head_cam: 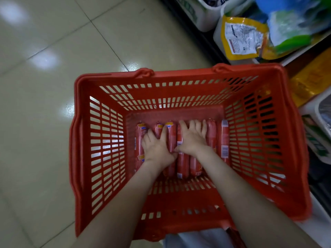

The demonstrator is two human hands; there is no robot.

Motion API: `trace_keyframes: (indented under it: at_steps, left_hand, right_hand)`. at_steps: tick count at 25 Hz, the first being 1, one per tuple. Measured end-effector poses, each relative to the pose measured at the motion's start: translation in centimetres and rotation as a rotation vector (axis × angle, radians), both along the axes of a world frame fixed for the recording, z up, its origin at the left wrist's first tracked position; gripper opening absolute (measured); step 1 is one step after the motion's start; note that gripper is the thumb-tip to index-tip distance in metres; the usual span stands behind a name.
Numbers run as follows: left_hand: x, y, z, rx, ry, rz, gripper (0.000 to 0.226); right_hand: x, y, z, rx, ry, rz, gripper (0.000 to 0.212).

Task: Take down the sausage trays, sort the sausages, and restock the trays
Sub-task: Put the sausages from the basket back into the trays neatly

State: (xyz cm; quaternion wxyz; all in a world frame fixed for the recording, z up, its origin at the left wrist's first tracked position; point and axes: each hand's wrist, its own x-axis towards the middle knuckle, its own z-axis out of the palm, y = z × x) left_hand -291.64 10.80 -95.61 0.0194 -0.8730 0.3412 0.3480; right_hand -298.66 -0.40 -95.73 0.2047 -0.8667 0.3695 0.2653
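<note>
A red plastic shopping basket point(84, 158) stands on the tiled floor below me. Several red-wrapped sausages point(182, 165) lie side by side in a row on its bottom, each with a yellow or white label near the end. My left hand point(157, 147) lies flat on the left sausages with its fingers spread. My right hand point(192, 136) rests palm-down on the middle and right sausages, fingers straight and pointing away from me. One sausage point(223, 140) with a barcode lies at the far right, uncovered.
Shelving runs along the right side, holding white trays point(206, 17), a yellow packet point(240, 40), green and blue bags point(293, 27) and gold packets point(311, 81). A white tray point(320, 126) sits lower right beside the basket. Shiny tiled floor point(53, 68) stretches to the left.
</note>
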Motion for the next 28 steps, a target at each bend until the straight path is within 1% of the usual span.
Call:
trace_keyframes:
  at_steps: [2, 4, 6, 8, 10, 11, 13, 14, 16, 17, 18, 20, 21, 22, 24, 25, 27, 28]
  left_hand:
    - [0.8, -0.1, 0.2, -0.030, 0.040, 0.022, 0.095]
    - [1.4, -0.3, 0.0, 0.021, 0.058, -0.008, 0.094]
    - [1.6, -0.7, -0.3, 0.141, 0.021, -0.146, 0.097]
    - [1.8, -1.1, -0.3, 0.233, 0.014, -0.276, 0.098]
    - [1.8, -1.2, -0.2, 0.267, 0.042, -0.297, 0.099]
    - [1.7, -1.0, -0.2, 0.259, 0.071, -0.256, 0.099]
    - [1.3, -0.4, -0.3, 0.210, 0.175, -0.093, 0.097]
    - [1.1, 0.0, -0.2, 0.165, 0.222, -0.031, 0.096]
    - [0.9, 0.4, 0.3, 0.060, 0.262, 0.054, 0.094]
    - [0.8, 0.4, 0.9, 0.024, 0.261, 0.083, 0.093]
    - [0.7, 0.3, 1.9, -0.015, 0.259, 0.116, 0.091]
    - [0.1, 0.0, 4.8, -0.120, 0.274, 0.183, 0.088]
    - [-0.3, -0.7, 7.2, -0.189, 0.282, 0.204, 0.087]
    - [-0.6, -1.4, 10.0, -0.274, 0.291, 0.231, 0.087]
    - [-1.3, -2.7, 15.7, -0.472, 0.332, 0.251, 0.088]
    - [-2.1, -3.2, 18.7, -0.572, 0.373, 0.224, 0.089]
    - [-4.8, -4.3, 25.1, -0.773, 0.521, 0.115, 0.092]
    - [-6.4, -4.7, 27.9, -0.829, 0.595, 0.063, 0.091]
  right_hand:
    - [-0.3, 0.2, 0.1, -0.003, -0.078, -0.050, 0.099]
    - [-0.7, 0.8, 0.4, 0.022, -0.171, -0.091, 0.088]
    - [-1.1, 1.2, 1.2, 0.155, -0.250, -0.165, 0.080]
    - [-1.5, 1.5, 1.7, 0.271, -0.266, -0.204, 0.078]
    - [-1.8, 1.6, 1.8, 0.338, -0.221, -0.242, 0.089]
    - [-1.8, 1.7, 1.7, 0.376, -0.210, -0.281, 0.100]
    - [-1.6, 1.8, 1.5, 0.434, -0.234, -0.377, 0.116]
    - [-1.6, 1.8, 1.6, 0.459, -0.253, -0.436, 0.118]
    - [-1.6, 1.8, 2.1, 0.500, -0.298, -0.615, 0.110]
    - [-1.7, 1.7, 2.9, 0.508, -0.339, -0.707, 0.101]
    - [-2.0, 1.3, 3.9, 0.494, -0.396, -0.778, 0.086]
    - [-3.1, 0.3, 6.8, 0.455, -0.546, -0.879, 0.053]
    - [-4.0, -0.3, 9.0, 0.449, -0.644, -0.911, 0.043]
    - [-4.9, -1.1, 11.4, 0.468, -0.739, -0.934, 0.040]
    - [-7.2, -2.0, 17.1, 0.557, -0.942, -0.973, 0.040]
    - [-8.7, -2.2, 20.0, 0.590, -1.018, -0.984, 0.042]
    - [-12.6, -2.0, 26.4, 0.606, -1.145, -1.021, 0.043]
    - [-14.8, -1.7, 29.2, 0.616, -1.197, -1.055, 0.046]
